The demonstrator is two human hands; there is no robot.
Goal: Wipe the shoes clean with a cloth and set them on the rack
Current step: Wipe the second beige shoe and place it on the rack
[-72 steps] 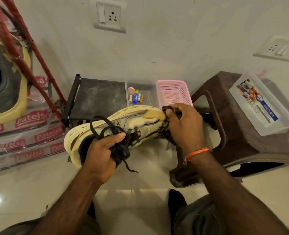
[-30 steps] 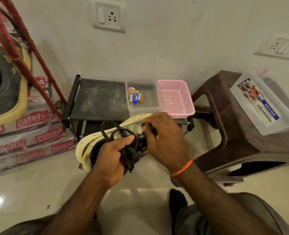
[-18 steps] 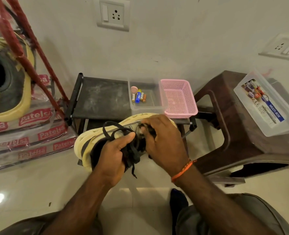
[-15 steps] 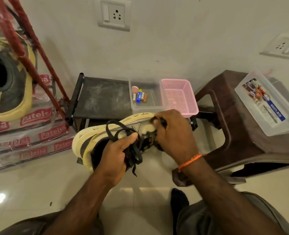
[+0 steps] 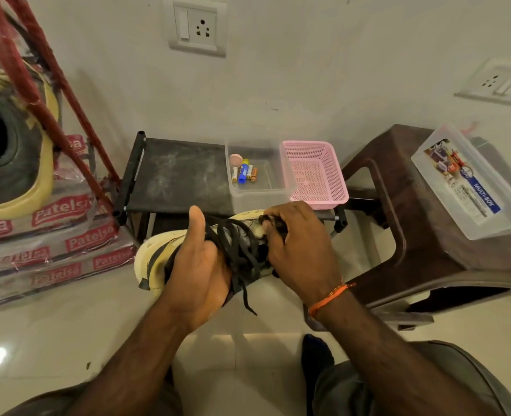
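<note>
I noted my left hand [image 5: 198, 273] gripped the shoe [image 5: 155, 259], thumb newly raised; right hand [image 5: 297, 250] rubbed the cloth [image 5: 273, 225] nearer the laces [image 5: 236, 250]; wiping unfinished.

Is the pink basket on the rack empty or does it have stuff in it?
Empty: the pink basket shows only bare mesh inside.

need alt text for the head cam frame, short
Two hands hold a cream shoe with black laces over a pale floor: the left hand grips its collar, the right hand rubs a dark cloth on it. Behind stands a low black rack.
</note>
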